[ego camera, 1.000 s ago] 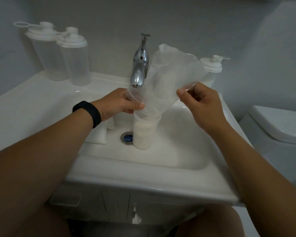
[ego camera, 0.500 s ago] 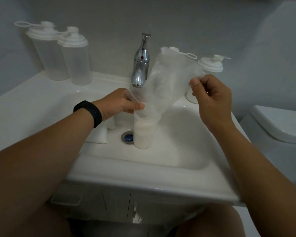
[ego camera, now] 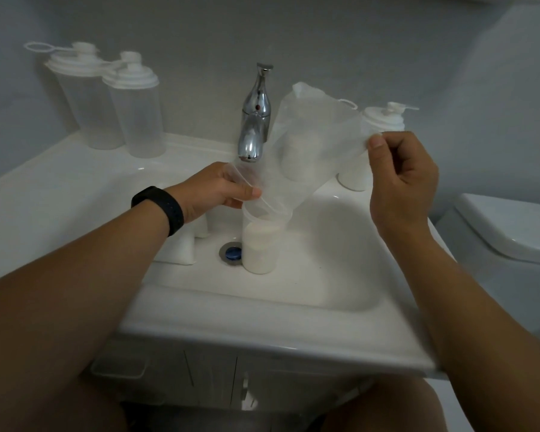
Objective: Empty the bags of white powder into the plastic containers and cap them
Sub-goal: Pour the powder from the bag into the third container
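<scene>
Here the left hand point(ego camera: 214, 190) pinches the bag point(ego camera: 306, 151) mouth over the container point(ego camera: 261, 244) in the sink point(ego camera: 325, 275). The right hand point(ego camera: 401, 179) pinches its raised end. The bag looks nearly empty.

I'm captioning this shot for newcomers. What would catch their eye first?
Both hands: the left hand pinches the clear bag's mouth over an open container of white powder standing in the sink, while the right hand lifts the bag's other end. Behind it stands a chrome tap.
</scene>
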`<state>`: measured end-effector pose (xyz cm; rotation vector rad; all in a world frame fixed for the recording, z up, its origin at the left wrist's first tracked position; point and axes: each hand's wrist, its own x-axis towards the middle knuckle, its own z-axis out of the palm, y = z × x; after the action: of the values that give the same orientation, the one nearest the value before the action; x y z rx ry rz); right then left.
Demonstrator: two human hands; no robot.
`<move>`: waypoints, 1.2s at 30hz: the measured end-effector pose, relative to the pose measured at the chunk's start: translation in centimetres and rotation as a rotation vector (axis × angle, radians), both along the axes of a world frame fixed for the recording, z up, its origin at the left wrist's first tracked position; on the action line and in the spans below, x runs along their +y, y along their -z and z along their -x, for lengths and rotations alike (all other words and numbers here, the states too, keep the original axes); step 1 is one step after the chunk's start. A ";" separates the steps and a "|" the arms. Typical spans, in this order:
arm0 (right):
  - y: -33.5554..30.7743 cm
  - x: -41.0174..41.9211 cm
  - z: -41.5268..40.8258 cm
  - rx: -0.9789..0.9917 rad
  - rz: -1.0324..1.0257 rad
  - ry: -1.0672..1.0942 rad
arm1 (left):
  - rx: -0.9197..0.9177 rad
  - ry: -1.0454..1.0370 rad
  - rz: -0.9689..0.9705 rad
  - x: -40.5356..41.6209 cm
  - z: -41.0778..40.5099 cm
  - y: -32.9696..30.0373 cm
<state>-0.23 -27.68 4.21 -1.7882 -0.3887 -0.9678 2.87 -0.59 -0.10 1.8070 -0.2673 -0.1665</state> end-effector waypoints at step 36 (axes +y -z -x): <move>0.4 0.9 0.2 0.061 -0.010 -0.007 | -0.055 -0.006 0.075 -0.1 0.0 0.0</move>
<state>-0.48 -26.77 3.84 -1.8019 -0.3510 -0.9069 2.86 -0.74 -0.08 1.7392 -0.3032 -0.1013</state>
